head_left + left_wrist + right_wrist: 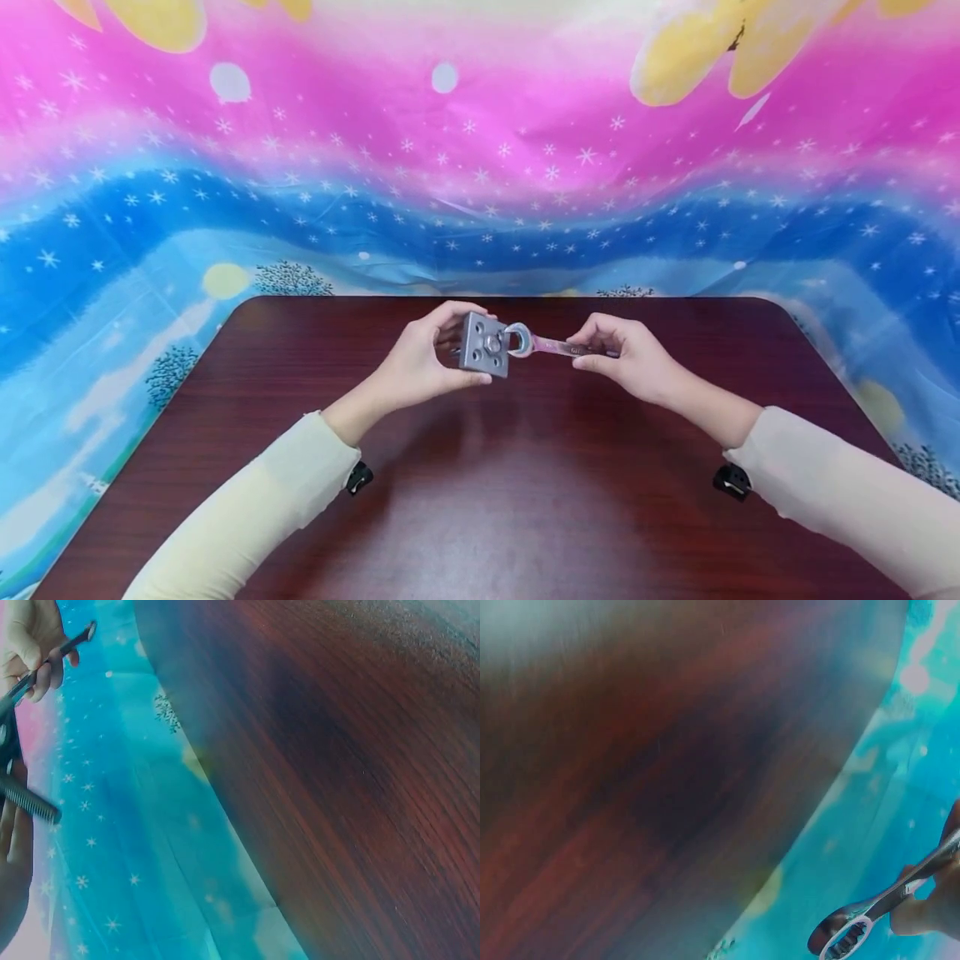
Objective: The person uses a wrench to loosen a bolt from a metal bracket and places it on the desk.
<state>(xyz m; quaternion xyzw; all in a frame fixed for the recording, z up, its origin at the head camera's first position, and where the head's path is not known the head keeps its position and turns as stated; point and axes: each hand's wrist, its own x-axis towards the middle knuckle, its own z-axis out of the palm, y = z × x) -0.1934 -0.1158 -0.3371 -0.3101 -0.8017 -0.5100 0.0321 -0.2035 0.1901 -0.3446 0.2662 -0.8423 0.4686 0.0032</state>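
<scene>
- Cloth (225,208) printed pink and blue with white snowflakes hangs behind the table, sweeping from nine o'clock over twelve to three, as the seated side reads the clock.
- Tabletop (525,500), dark red-brown wood grain, spreads under both forearms, its far edge at twelve.
- Left sleeve (262,492), cream, comes in from about seven o'clock, a black wrist device (360,477) peeking out under its cuff.
- Left hand (412,362), near eleven: the fingers grip a square metal plate, thumb along the lower edge, the others bent over the top and behind.
- Threaded shank (30,801) juts out at the back of the plate, plain from the left wrist.
- Metal plate (477,342) itself sits at twelve, held up above the wood, its holed face turned towards three, with a bolt head (492,343) at its middle.
- Combination wrench (551,345), just right of twelve, points its forked end at nine, right by the plate; whether they touch I cannot tell.
- Right hand (626,354), near one: thumb and fingers pinch the wrench, its ring end poking out past them.
- Right sleeve (832,492), also cream, reaches in from five.
</scene>
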